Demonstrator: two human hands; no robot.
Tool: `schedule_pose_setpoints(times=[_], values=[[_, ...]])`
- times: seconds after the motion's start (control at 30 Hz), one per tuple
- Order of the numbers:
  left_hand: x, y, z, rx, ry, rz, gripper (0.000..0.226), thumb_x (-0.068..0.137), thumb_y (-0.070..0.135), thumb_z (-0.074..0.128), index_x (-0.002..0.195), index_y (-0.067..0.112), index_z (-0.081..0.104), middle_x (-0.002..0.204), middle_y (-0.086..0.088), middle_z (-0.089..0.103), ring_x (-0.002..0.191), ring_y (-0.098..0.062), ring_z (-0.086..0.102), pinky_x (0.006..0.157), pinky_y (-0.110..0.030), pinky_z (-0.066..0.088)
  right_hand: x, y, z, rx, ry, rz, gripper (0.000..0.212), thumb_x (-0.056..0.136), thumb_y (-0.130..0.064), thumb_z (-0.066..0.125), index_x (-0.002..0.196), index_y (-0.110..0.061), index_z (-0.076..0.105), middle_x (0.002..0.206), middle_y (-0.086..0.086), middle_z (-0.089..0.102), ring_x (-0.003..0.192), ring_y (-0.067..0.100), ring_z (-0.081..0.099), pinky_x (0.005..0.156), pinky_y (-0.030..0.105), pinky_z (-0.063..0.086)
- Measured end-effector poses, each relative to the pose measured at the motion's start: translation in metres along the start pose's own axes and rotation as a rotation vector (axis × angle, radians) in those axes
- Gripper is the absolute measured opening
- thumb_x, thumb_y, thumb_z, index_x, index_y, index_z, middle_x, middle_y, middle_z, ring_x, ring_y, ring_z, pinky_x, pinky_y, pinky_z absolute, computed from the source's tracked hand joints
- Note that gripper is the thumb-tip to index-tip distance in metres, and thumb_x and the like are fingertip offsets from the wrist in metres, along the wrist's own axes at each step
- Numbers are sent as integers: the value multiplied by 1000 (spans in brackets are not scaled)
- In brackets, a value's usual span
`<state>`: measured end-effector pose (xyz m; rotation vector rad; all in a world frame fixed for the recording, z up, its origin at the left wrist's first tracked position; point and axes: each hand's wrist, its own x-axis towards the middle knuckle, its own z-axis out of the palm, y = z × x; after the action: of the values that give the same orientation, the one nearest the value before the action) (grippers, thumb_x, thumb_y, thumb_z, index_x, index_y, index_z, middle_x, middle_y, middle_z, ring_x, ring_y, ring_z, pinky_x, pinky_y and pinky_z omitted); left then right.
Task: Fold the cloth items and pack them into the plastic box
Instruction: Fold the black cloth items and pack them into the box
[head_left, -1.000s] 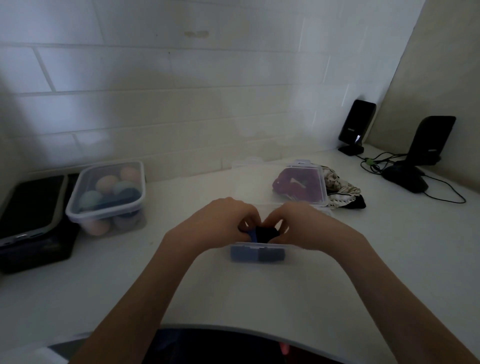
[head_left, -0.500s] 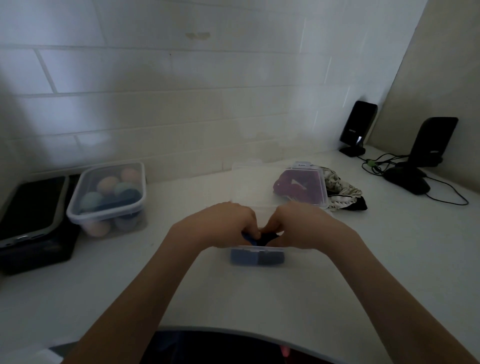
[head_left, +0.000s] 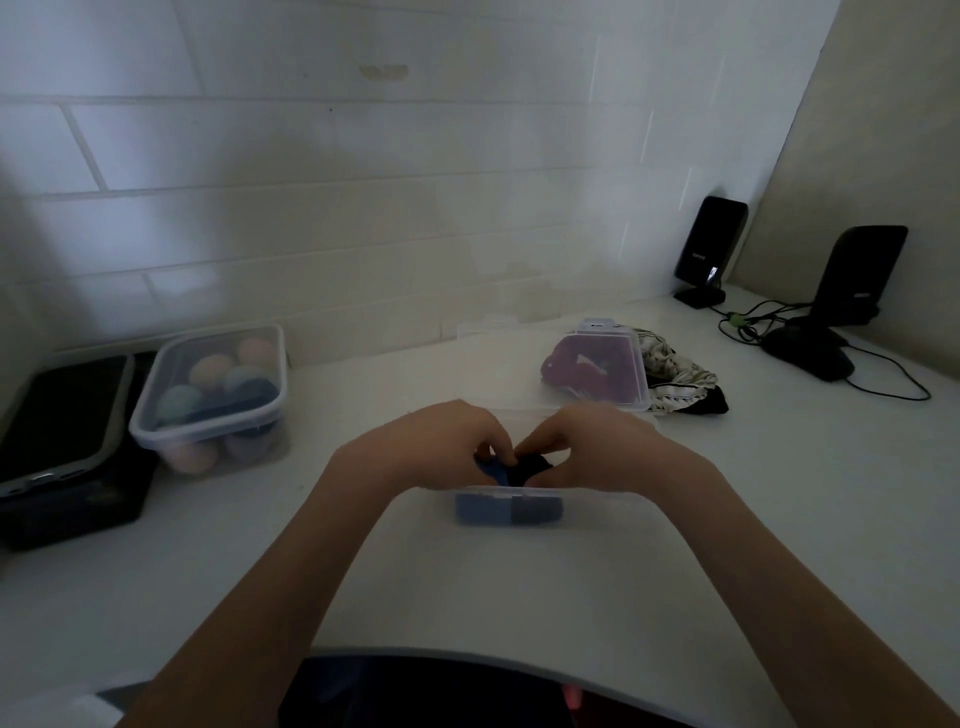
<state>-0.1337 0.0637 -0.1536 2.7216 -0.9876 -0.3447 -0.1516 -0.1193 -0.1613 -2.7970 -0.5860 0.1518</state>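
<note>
A small clear plastic box (head_left: 587, 506) stands on the white counter in front of me, with blue and dark folded cloth (head_left: 506, 510) showing through its front wall. My left hand (head_left: 441, 447) and my right hand (head_left: 602, 447) meet over the box, fingers pinched on a blue and black cloth item (head_left: 514, 465) at its top. Behind the box a clear lid (head_left: 610, 338) leans over a maroon cloth (head_left: 587, 371). A black-and-white patterned cloth (head_left: 675, 382) lies to its right.
A lidded clear container (head_left: 208, 395) of coloured balls stands at the left, beside a dark device (head_left: 62, 426) on a black box. Two black stands (head_left: 709, 249), a mouse (head_left: 808, 353) and cables occupy the back right corner. The tiled wall runs behind.
Both hands stay over the box and have shifted only slightly while working the blue and black cloth down into it. Nothing else has moved.
</note>
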Motion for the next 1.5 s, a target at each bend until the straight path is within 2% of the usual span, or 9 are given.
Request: schedule_pose_setpoints(times=[0.13, 0.23, 0.5, 0.7, 0.87, 1.0, 1.17, 1.3, 1.5], values=[[-7, -3, 1, -151, 106, 8, 25, 84, 21, 65, 109, 24, 69, 99, 6, 66, 82, -2, 54, 76, -11, 42, -4, 7, -2, 146, 39, 35, 34, 72, -42, 74, 106, -41, 70, 101, -23, 70, 78, -10, 59, 62, 11, 46], [-12, -7, 1, -243, 211, 20, 18, 86, 19, 63, 101, 25, 71, 93, 8, 69, 85, -3, 60, 81, -18, 46, -8, 8, -6, 245, 60, 27, 34, 72, -38, 77, 105, -32, 72, 104, -19, 70, 69, -18, 56, 45, 1, 38], [-13, -2, -1, -271, 442, 36, 15, 89, 19, 59, 96, 22, 71, 87, 11, 66, 80, -3, 59, 75, -7, 42, -18, 6, -16, 396, 166, 58, 21, 86, -31, 64, 104, -25, 72, 87, -26, 63, 61, -24, 52, 44, 36, 56], [-8, -3, 2, -373, 569, 66, 14, 87, 15, 61, 89, 22, 72, 84, 14, 68, 83, 2, 61, 75, -3, 43, -29, 28, -27, 543, 586, 141, 14, 89, -22, 60, 84, -27, 73, 63, -4, 60, 43, 0, 50, 45, 18, 47], [-1, 2, 5, -442, 650, 75, 19, 88, 10, 59, 90, 23, 71, 88, 9, 71, 83, -1, 62, 68, -2, 41, -27, 88, -23, 482, 1015, 493, 21, 92, -17, 50, 111, -14, 60, 85, 7, 62, 75, 20, 61, 57, 25, 40], [7, 9, 3, -460, 636, 80, 19, 89, 11, 57, 94, 21, 71, 91, 7, 71, 84, -3, 63, 71, -2, 41, -21, 132, -4, 394, 776, 824, 43, 90, -18, 53, 129, -4, 41, 124, 27, 46, 104, 42, 54, 83, 39, 44], [17, 14, 2, -432, 592, 97, 19, 89, 12, 56, 93, 22, 71, 87, 10, 69, 84, 2, 60, 74, -1, 42, -10, 141, 8, 408, 596, 1008, 62, 85, -40, 60, 125, 3, 40, 129, 28, 43, 120, 45, 42, 97, 47, 38], [25, 19, -2, -441, 599, 141, 19, 87, 11, 57, 90, 22, 72, 85, 9, 70, 83, 0, 61, 74, -3, 43, -4, 143, 8, 484, 647, 974, 45, 79, -42, 56, 107, -6, 56, 113, 21, 58, 105, 38, 54, 82, 38, 42], [42, 27, -10, -435, 578, 205, 20, 86, 9, 60, 90, 25, 72, 81, 18, 66, 79, -2, 61, 72, -4, 43, -4, 122, -6, 796, 1037, 570, 14, 89, -16, 56, 96, -16, 44, 104, 13, 64, 92, 27, 63, 79, 39, 54]])
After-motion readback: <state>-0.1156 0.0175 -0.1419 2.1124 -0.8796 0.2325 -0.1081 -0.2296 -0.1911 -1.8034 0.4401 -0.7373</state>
